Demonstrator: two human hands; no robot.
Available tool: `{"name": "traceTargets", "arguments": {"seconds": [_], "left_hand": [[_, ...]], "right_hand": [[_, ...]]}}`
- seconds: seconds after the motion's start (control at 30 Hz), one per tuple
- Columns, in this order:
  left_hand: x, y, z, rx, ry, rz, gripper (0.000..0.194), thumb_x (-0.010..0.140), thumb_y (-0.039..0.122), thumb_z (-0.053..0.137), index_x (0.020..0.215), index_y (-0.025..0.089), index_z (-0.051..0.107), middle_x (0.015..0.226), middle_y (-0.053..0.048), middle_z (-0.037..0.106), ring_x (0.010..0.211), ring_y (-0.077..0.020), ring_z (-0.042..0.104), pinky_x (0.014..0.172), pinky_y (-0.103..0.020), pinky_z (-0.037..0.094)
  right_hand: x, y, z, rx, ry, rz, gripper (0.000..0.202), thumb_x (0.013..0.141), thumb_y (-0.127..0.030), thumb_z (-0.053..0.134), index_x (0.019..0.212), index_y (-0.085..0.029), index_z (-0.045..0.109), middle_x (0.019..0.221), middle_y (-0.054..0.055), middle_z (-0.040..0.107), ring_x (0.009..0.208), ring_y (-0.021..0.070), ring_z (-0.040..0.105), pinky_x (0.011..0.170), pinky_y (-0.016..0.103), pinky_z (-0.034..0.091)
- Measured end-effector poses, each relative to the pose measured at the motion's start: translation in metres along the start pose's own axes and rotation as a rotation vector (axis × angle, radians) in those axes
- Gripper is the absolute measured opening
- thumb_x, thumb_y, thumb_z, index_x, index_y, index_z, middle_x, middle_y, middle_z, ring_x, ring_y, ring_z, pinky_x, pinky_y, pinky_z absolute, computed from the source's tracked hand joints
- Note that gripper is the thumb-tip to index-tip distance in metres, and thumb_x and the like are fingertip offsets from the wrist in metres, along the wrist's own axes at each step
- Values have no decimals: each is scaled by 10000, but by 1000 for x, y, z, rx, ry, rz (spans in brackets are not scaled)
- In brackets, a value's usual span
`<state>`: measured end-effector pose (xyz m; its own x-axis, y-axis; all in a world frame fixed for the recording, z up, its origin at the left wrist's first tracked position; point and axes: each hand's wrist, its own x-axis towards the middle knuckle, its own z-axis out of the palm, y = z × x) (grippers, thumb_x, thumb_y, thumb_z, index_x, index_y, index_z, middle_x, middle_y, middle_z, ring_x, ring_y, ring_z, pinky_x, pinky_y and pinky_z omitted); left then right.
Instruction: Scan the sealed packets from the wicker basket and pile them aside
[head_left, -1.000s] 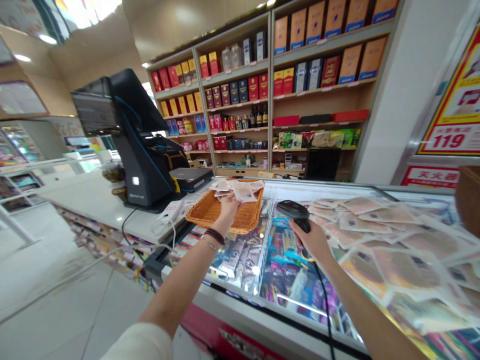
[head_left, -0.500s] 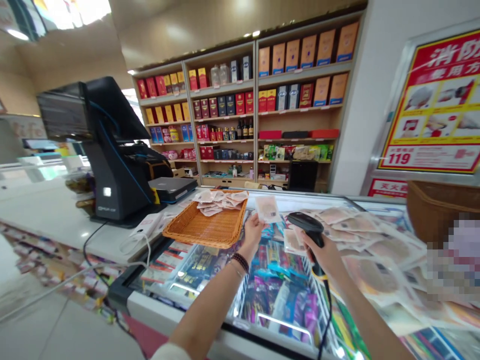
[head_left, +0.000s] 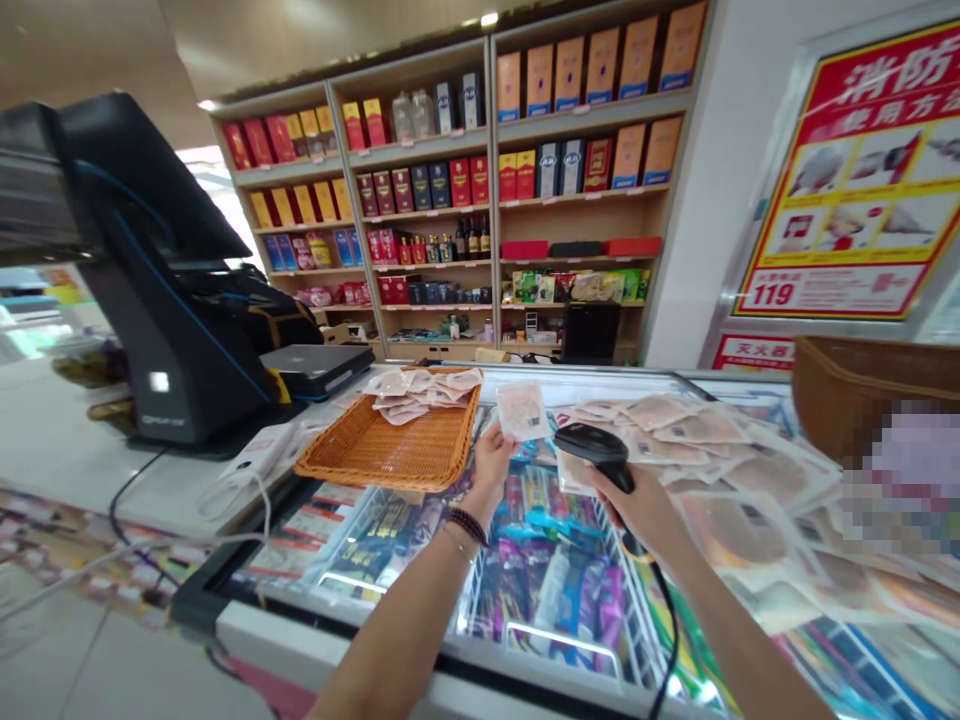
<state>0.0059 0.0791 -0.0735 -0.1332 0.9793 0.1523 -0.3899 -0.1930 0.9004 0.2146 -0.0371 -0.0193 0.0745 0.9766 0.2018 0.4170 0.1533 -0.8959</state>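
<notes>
My left hand (head_left: 493,462) pinches the lower left corner of a small clear food packet (head_left: 523,411), holding it up above the freezer glass. A dark printed patch shows on the packet's lower right. My right hand (head_left: 634,505) is wrapped round the handle of a black barcode scanner (head_left: 596,447), its head pointing left toward the packet. The scanner's cable (head_left: 667,625) hangs down from the grip. Left of my left hand sits an orange wicker basket (head_left: 382,455) with several similar packets (head_left: 424,392) at its back. More flat packets (head_left: 697,430) lie spread right of the scanner.
Under the glass, the chest freezer (head_left: 315,650) holds colourful wrapped goods. A black till (head_left: 165,300) and a white cable (head_left: 266,510) are on the counter at left. A brown basket (head_left: 862,390) stands at right. Shelves of boxes (head_left: 442,190) line the back wall.
The view has turned slightly, so the till and basket sit further left. Both hands keep their hold; the packet and scanner stay close together, the packet facing me a little more squarely.
</notes>
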Motion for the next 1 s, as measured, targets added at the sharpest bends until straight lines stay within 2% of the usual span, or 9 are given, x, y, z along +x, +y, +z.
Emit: {"name": "traceTargets", "arguments": {"seconds": [0.17,0.47,0.57,0.67,0.8,0.9,1.0], "left_hand": [[0,-2,0,-31,30,0,393,718,250,882,1066,151,730,1028,-116,802,969,-213,760,894,-316,590],[-2,-3,0,-74,33,34,449,633,254,910,1036,151,744,980,-106,799,891,-196,746,853,-309,581],[0,-5,3,-78,56,55,450,623,244,916,1027,138,750,945,-106,796,878,-204,750,838,-312,581],[9,-5,12,-85,99,8,427,631,173,905,1026,131,748,852,-86,786,833,-203,758,830,-325,597],[29,0,41,-120,151,-99,312,671,16,825,939,146,733,768,-45,768,735,-171,754,799,-309,628],[44,5,78,-126,161,-148,312,713,-50,758,932,169,724,753,-27,757,755,-162,761,846,-308,633],[57,7,122,-80,107,-190,271,736,-55,732,868,179,700,760,-34,744,863,-189,774,911,-311,617]], "right_hand": [[-2,-4,-1,2,-5,12,439,767,-666,623,612,-266,530,368,-10,521,343,155,476,431,291,395],[-1,0,0,79,30,6,496,739,-698,644,547,-261,510,358,-5,500,325,141,461,413,283,371],[1,3,-8,128,106,12,501,734,-701,665,560,-254,519,368,-10,501,328,138,468,404,273,377],[2,8,-26,151,177,26,477,747,-672,677,585,-249,529,385,-19,501,340,134,473,400,262,379],[-5,19,-58,171,221,42,463,751,-659,698,608,-246,546,414,-17,524,352,138,478,390,266,378],[-13,29,-83,169,302,35,477,776,-670,681,605,-249,536,410,-18,521,343,137,466,387,273,372],[-21,37,-107,143,363,62,493,762,-682,682,582,-248,533,403,-12,523,350,141,482,395,273,389]]}}
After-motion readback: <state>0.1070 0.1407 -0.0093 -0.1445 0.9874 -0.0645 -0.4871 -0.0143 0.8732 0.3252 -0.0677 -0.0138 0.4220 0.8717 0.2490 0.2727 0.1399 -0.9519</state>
